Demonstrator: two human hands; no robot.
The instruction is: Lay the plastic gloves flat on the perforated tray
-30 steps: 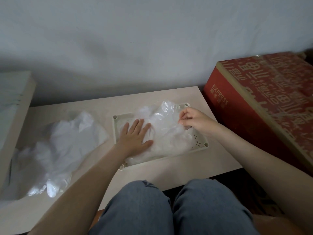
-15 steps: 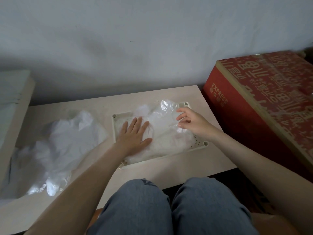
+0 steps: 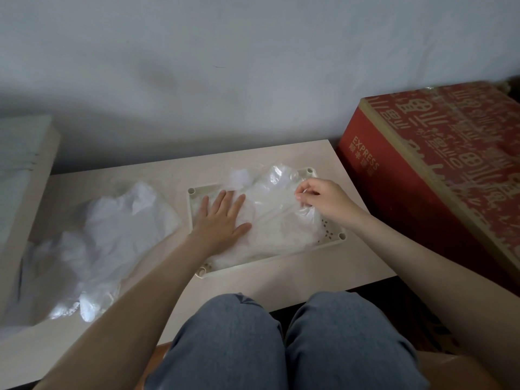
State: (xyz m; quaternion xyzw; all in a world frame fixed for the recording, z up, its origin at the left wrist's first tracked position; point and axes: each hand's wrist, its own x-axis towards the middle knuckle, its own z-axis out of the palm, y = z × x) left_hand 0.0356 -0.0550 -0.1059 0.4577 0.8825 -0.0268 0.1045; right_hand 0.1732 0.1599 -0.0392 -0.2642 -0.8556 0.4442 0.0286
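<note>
A cream perforated tray (image 3: 332, 235) lies on the low table, with clear plastic gloves (image 3: 275, 220) spread over most of it. My left hand (image 3: 221, 220) presses flat on the left part of the gloves, fingers straight and spread. My right hand (image 3: 323, 199) is at the tray's far right side, its fingertips pinching the thin plastic near the crumpled far edge. The tray's holes show only at the near right corner.
A loose heap of more clear plastic gloves (image 3: 98, 240) lies on the table (image 3: 295, 280) left of the tray. A red cardboard box (image 3: 439, 170) stands close on the right. A pale block (image 3: 22, 178) is at the left edge. My knees sit under the near table edge.
My right hand opened half a second ago and has now curled again, pinching the plastic a little farther right. My left hand has stayed flat on the gloves.
</note>
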